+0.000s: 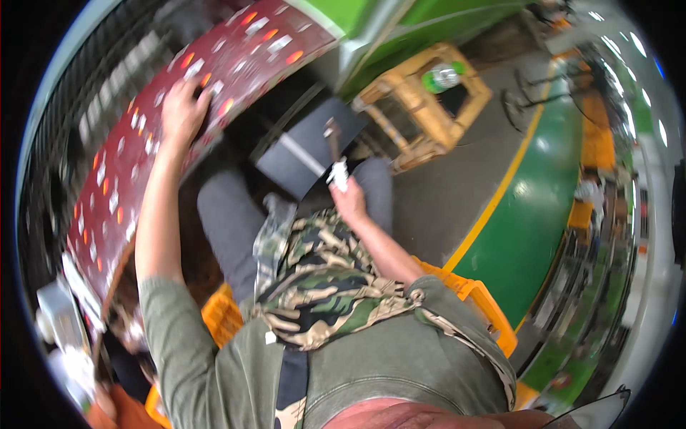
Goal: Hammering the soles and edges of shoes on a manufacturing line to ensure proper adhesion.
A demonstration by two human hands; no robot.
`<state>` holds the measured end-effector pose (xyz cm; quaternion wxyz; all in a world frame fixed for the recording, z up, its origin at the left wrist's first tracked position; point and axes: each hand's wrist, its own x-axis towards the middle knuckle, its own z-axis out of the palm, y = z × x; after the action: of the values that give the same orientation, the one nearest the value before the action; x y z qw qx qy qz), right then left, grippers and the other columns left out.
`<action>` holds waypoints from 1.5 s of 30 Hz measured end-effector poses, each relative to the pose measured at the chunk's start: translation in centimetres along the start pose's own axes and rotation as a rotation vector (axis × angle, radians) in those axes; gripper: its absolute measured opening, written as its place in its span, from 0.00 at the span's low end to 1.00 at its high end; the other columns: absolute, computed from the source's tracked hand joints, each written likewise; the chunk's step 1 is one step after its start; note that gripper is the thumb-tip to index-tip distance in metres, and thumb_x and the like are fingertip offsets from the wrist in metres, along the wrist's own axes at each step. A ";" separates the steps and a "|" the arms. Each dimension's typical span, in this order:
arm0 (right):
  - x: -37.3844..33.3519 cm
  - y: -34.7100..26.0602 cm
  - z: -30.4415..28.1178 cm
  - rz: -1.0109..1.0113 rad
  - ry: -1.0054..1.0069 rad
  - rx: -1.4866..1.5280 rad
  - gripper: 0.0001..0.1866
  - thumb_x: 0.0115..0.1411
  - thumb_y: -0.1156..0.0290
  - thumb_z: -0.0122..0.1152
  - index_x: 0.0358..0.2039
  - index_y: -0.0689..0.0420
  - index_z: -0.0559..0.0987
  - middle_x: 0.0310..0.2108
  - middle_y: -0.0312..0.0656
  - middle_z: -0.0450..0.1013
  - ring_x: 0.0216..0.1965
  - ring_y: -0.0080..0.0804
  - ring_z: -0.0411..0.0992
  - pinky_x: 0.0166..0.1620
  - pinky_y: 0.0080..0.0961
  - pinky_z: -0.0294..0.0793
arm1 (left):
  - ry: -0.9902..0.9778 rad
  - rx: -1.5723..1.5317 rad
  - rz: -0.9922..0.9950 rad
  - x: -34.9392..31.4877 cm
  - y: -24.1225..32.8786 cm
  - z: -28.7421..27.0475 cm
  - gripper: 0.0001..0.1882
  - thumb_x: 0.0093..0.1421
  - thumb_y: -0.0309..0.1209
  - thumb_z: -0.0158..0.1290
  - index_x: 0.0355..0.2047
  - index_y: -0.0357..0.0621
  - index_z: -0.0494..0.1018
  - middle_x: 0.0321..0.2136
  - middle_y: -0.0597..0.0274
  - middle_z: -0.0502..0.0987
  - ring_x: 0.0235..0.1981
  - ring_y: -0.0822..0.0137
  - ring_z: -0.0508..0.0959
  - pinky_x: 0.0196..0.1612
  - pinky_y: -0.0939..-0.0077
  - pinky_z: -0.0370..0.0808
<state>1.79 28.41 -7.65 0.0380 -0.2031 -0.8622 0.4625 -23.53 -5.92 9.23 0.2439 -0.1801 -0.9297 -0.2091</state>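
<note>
My left hand [184,113] reaches over the dark red work surface [153,118], its thumb and fingers apart. White and orange bits or marks dot that surface; they are too blurred to name. Low in front of my lap, my right hand [349,200] is closed around a slim tool with a white handle [339,174]. A brownish shaft with a pale tip [332,139] sticks out from it, pointing away from me. Beyond the tool lies a dark grey flat panel [282,164] with a light strip across it. A camouflage-patterned cloth [329,286] covers my front.
A yellow stool-like frame [411,118] stands at the far right, with a clear bottle with green ends [443,76] on it. Yellow crate or seat edges [493,314] show beside me. A yellow line [493,204] borders the green floor. An orange-clad person [121,407] is at lower left.
</note>
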 end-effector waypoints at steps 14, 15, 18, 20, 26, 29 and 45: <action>-1.7 1.4 0.6 0.001 0.058 0.035 0.19 0.60 0.58 0.64 0.35 0.63 0.72 0.31 0.61 0.76 0.37 0.63 0.76 0.38 0.53 0.74 | -0.173 -0.483 0.652 -8.3 10.4 1.2 0.17 0.52 0.25 0.62 0.44 0.39 0.75 0.49 0.47 0.77 0.52 0.44 0.75 0.58 0.51 0.70; -1.4 1.0 0.4 0.016 0.034 0.022 0.19 0.60 0.58 0.64 0.35 0.63 0.72 0.31 0.61 0.77 0.37 0.63 0.76 0.38 0.53 0.74 | -0.308 -0.460 0.613 -10.0 11.7 2.2 0.20 0.51 0.28 0.64 0.44 0.38 0.75 0.49 0.46 0.77 0.52 0.44 0.76 0.58 0.52 0.70; -1.1 0.6 0.0 0.034 0.026 0.027 0.20 0.59 0.58 0.63 0.37 0.63 0.72 0.32 0.61 0.77 0.37 0.63 0.76 0.39 0.53 0.73 | -0.626 -0.285 0.390 -14.8 13.1 6.9 0.24 0.48 0.34 0.67 0.44 0.37 0.76 0.48 0.44 0.77 0.49 0.42 0.76 0.55 0.53 0.72; -1.3 1.1 -0.4 0.010 0.055 0.036 0.19 0.59 0.59 0.63 0.37 0.63 0.72 0.33 0.61 0.76 0.38 0.63 0.76 0.40 0.54 0.73 | -0.856 -0.215 0.270 -16.3 13.2 9.9 0.26 0.47 0.37 0.67 0.44 0.36 0.76 0.49 0.43 0.77 0.50 0.43 0.75 0.56 0.53 0.71; -1.9 -0.3 1.4 -0.023 -0.012 0.053 0.19 0.59 0.57 0.65 0.36 0.61 0.74 0.32 0.58 0.77 0.38 0.61 0.77 0.41 0.50 0.75 | -0.617 -0.257 0.109 -19.8 10.5 9.5 0.22 0.48 0.34 0.66 0.42 0.37 0.79 0.47 0.47 0.78 0.52 0.46 0.74 0.59 0.57 0.70; -3.0 0.2 0.6 -0.013 0.030 0.036 0.20 0.57 0.55 0.68 0.40 0.59 0.77 0.33 0.54 0.79 0.37 0.54 0.79 0.40 0.44 0.77 | -0.710 -0.282 0.008 -20.0 10.4 11.0 0.20 0.52 0.40 0.63 0.42 0.41 0.79 0.45 0.49 0.79 0.51 0.48 0.76 0.56 0.58 0.72; 1.3 -0.4 0.3 0.029 -0.121 0.116 0.10 0.65 0.66 0.61 0.34 0.56 0.70 0.19 0.33 0.67 0.14 0.20 0.64 0.16 0.21 0.64 | -0.705 -0.608 0.074 -17.9 14.5 12.0 0.15 0.52 0.33 0.60 0.39 0.39 0.79 0.39 0.47 0.80 0.46 0.46 0.79 0.51 0.54 0.76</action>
<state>0.38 28.44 -7.63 -0.0091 -0.1848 -0.8317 0.5235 -7.15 7.89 -5.43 -0.1437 -0.3364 -0.8454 -0.3893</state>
